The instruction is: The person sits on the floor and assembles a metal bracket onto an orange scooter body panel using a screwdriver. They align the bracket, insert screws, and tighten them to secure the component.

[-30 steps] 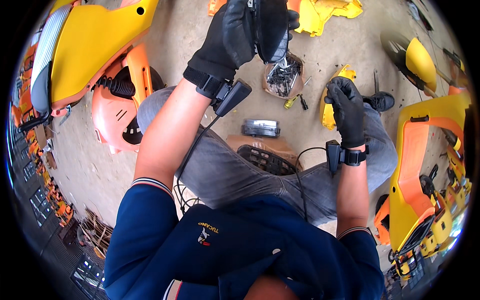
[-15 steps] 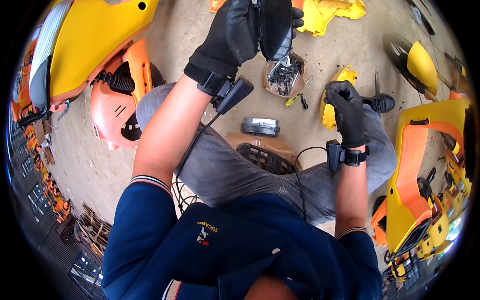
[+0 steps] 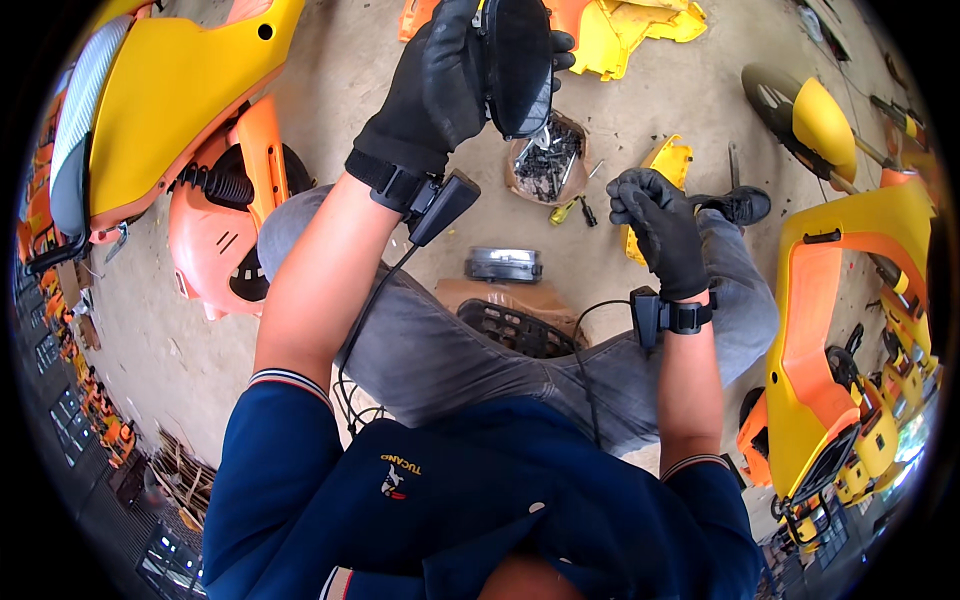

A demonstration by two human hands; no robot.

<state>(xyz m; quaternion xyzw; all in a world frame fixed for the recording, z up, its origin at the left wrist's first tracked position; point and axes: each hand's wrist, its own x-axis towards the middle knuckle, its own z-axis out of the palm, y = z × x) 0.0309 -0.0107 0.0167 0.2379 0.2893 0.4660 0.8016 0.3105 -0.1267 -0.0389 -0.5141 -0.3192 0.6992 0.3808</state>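
Observation:
My black-gloved left hand (image 3: 430, 90) is raised at the top middle, its fingers wrapped round a dark, glossy oval panel (image 3: 520, 75). The panel's thin rim shows, and fingertips stick out past its right side. My right hand (image 3: 662, 232), also gloved in black, is held up over my right knee with its fingers curled together. Whatever may be between those fingertips is too small to make out. Below the panel sits a cardboard box (image 3: 514, 172) of dark screws and small metal parts. A yellow-handled screwdriver (image 3: 563, 213) lies just in front of it.
A clear-lensed lamp unit (image 3: 503, 264) and a black slotted part (image 3: 515, 328) on cardboard (image 3: 455, 291) lie between my legs. A curved yellow shell (image 3: 672, 158) is behind my right hand. Yellow-orange vehicle bodies stand at left (image 3: 180, 100) and right (image 3: 812, 260).
The view has shifted slightly, so most things sit a little further left and lower. My right hand has come a little toward the middle, fingers still curled. The left still holds the panel.

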